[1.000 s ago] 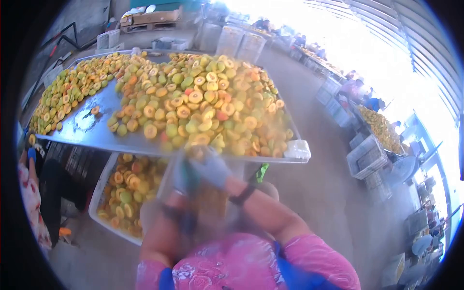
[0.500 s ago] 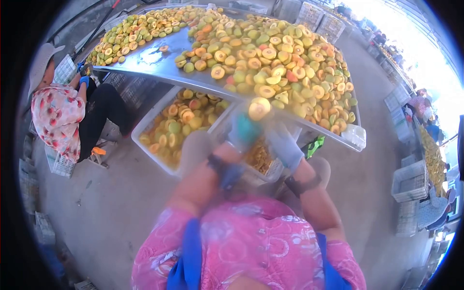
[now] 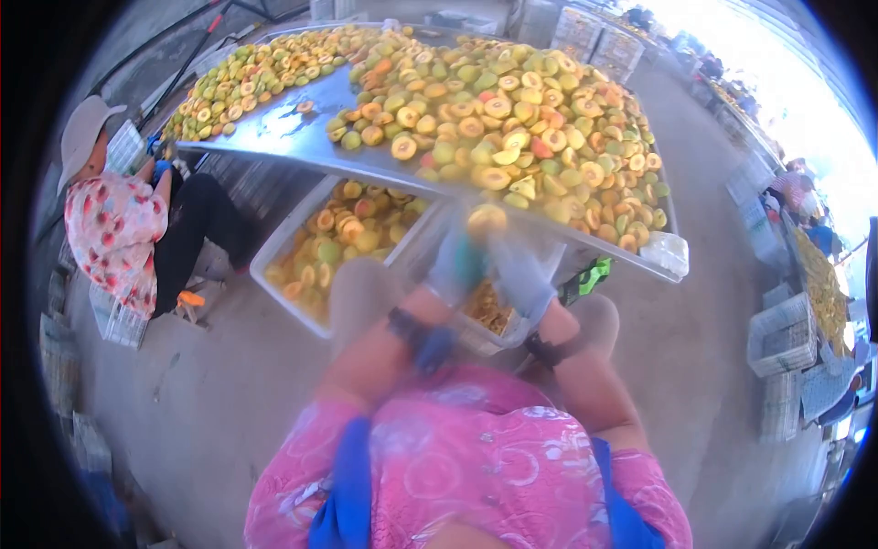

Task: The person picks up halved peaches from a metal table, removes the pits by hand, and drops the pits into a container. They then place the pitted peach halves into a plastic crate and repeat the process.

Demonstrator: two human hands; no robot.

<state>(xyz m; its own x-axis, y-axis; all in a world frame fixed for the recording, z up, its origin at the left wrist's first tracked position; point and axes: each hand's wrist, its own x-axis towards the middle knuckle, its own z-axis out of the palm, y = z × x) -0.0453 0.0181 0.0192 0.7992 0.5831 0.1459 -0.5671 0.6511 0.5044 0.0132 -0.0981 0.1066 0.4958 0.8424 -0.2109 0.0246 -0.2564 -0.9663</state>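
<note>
Both of my hands wear pale gloves and meet over a white crate, just below the front edge of a metal table (image 3: 320,157). My left hand (image 3: 459,261), with green on its glove, is closed at a halved yellow fruit (image 3: 487,220). On the other side of that fruit is my right hand (image 3: 521,273), blurred, its fingers hard to make out. Small orange-brown pieces (image 3: 489,306) lie in the crate beneath my hands. Many halved fruits (image 3: 512,119) are heaped on the table.
A crate of fruit halves (image 3: 338,233) stands left of my knees. A person in a floral top (image 3: 114,224) sits at the left. White crates (image 3: 782,339) are stacked at the right, near other people. A clear block (image 3: 665,254) lies on the table's right corner.
The view has shifted slightly. My hands and the fruit between them have moved a little lower and remain close together. The seated person's head has come further into view.
</note>
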